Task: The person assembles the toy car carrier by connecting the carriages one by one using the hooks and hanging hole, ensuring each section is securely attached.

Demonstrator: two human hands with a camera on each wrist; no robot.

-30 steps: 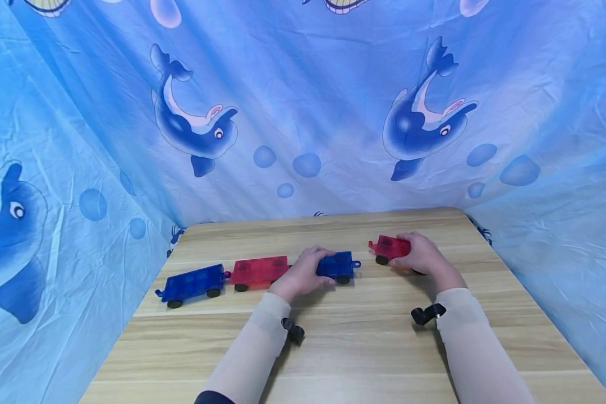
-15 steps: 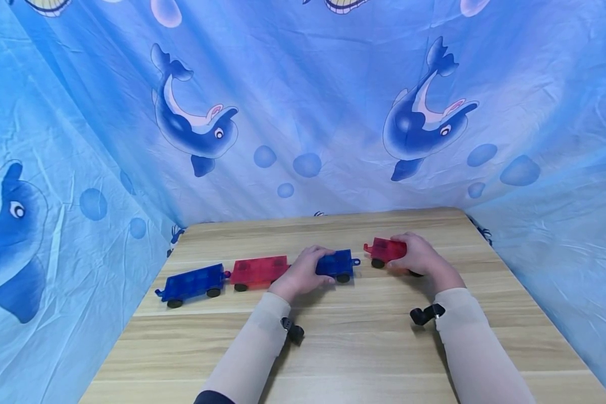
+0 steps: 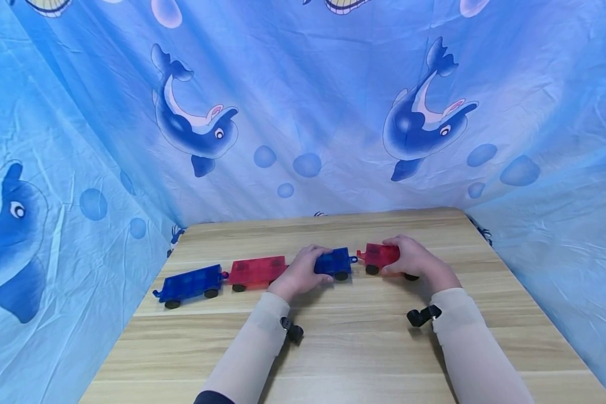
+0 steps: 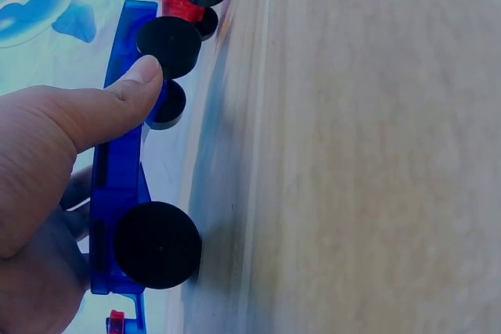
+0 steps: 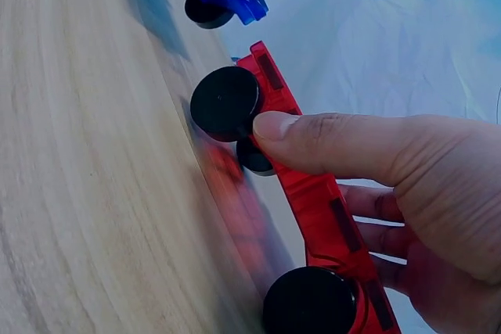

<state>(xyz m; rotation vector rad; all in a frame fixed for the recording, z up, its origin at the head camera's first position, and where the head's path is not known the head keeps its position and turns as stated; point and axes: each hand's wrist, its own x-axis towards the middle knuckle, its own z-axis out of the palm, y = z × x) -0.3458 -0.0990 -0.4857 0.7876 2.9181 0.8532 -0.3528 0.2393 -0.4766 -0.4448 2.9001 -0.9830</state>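
Observation:
My left hand (image 3: 303, 276) grips a blue toy train car (image 3: 334, 261) by its sides, thumb beside a black wheel (image 4: 168, 46) in the left wrist view. My right hand (image 3: 415, 261) pinches a red toy train car (image 3: 377, 256) between thumb and fingers. The red car's hook sits close to the blue car's ring (image 3: 353, 260); whether they touch, I cannot tell. Left of my left hand, another red car (image 3: 257, 270) and another blue car (image 3: 191, 284) stand in a row, joined by a coupling (image 3: 224, 275). Part of the gripped blue car is hidden by my hand.
All the cars are on a wood-grain table (image 3: 353, 348). A blue dolphin-print curtain (image 3: 303, 112) hangs behind the table and along both sides. Each wrist wears a small black camera.
My right hand has brought its red car leftward and slightly nearer, up to the blue car's ring. My left hand and the rest of the row have shifted very slightly left.

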